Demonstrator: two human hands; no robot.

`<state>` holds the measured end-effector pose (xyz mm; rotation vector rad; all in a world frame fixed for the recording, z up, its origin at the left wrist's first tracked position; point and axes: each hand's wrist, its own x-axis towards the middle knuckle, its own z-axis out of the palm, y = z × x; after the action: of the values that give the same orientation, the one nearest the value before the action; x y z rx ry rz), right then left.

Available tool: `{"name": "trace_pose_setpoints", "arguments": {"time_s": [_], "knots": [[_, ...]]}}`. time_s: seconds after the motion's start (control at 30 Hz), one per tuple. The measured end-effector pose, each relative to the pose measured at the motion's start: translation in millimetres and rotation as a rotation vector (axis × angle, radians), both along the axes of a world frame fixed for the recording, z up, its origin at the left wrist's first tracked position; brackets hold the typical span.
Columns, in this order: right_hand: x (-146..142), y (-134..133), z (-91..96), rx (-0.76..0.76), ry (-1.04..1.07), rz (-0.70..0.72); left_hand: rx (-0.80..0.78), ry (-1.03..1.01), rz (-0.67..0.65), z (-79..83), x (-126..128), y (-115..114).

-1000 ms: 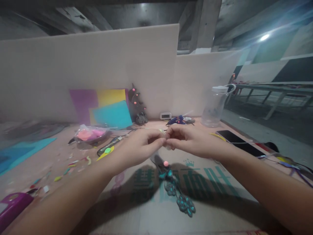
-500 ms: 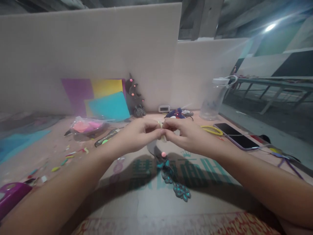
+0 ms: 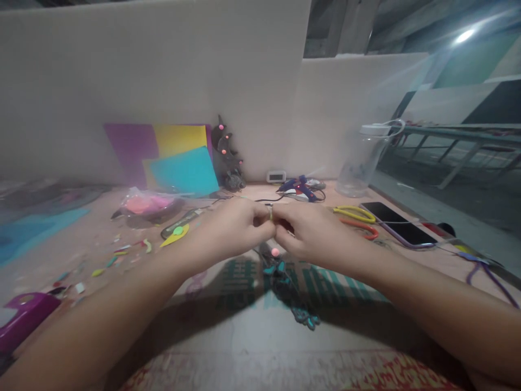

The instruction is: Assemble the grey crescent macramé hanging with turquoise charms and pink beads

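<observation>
My left hand (image 3: 238,231) and my right hand (image 3: 309,233) meet fingertip to fingertip above the table's middle. Both are closed in a pinch on a small pale yellowish piece (image 3: 269,213) between them; I cannot make out what it is. Just below the hands lies a dark craft piece with teal spots (image 3: 291,290) and a small pink bead (image 3: 275,252) on a printed sheet with teal letters (image 3: 345,288).
Coloured foam sheets (image 3: 179,163) lean on the back board beside a dark tree-shaped ornament (image 3: 226,157). A blue glue gun (image 3: 299,189), clear bottle (image 3: 364,160), yellow scissors (image 3: 356,213), orange scissors (image 3: 362,228) and phone (image 3: 396,222) lie right. A bag of pink bits (image 3: 144,206), scraps and a purple object (image 3: 24,320) lie left.
The view has tipped and shifted slightly. My hands stay joined on the small piece, with the fingers drawn a little closer together and nearer the table.
</observation>
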<state>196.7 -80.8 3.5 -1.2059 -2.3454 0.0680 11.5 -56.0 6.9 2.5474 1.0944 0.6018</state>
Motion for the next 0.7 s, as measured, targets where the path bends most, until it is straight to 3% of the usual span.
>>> {"name": "trace_pose_setpoints", "arguments": {"time_s": [0.1,0.27,0.5,0.7], "knots": [[6,2,10.0,-0.077,0.108,0.114,-0.009,-0.091,-0.051,8.4,-3,0],[18,2,27.4,-0.297,0.282,0.264,-0.159,-0.223,-0.186,19.1,-7,3],[18,-6,32.2,-0.276,0.147,0.094,-0.092,-0.146,-0.272,14.8,-4,0],[17,-3,31.9,-0.453,0.219,0.217,-0.09,-0.169,-0.337,13.5,-3,5]]}}
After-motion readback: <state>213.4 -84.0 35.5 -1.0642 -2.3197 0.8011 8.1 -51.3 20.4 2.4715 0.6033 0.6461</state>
